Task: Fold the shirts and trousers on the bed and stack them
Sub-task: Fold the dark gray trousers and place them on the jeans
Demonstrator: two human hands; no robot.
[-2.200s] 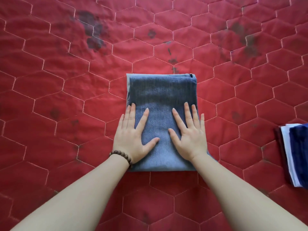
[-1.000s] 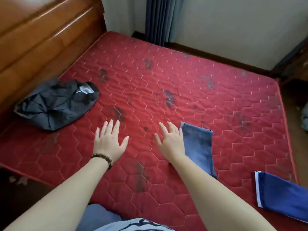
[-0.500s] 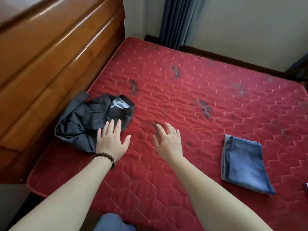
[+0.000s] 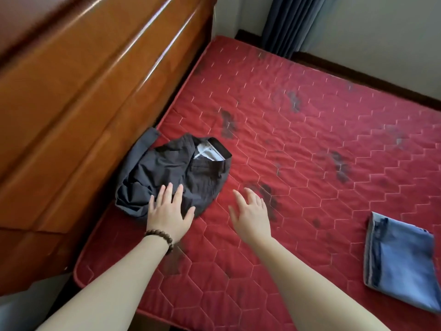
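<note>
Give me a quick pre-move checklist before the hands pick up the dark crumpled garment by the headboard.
1. Dark garment within reach: ok, the left hand is at its near edge, fingers over the fabric.
2. Left hand free: ok, fingers straight, gripping nothing.
3. Right hand free: ok, open above the red mattress, beside the garment and not on it.
4. Garment clear of obstructions: not ok, one part lies against the wooden headboard and may slip into the gap.
5. Room to spread it out: ok, bare mattress lies between the garment and the folded jeans.
6. Garment type, shirt or trousers: cannot tell, too crumpled.
</note>
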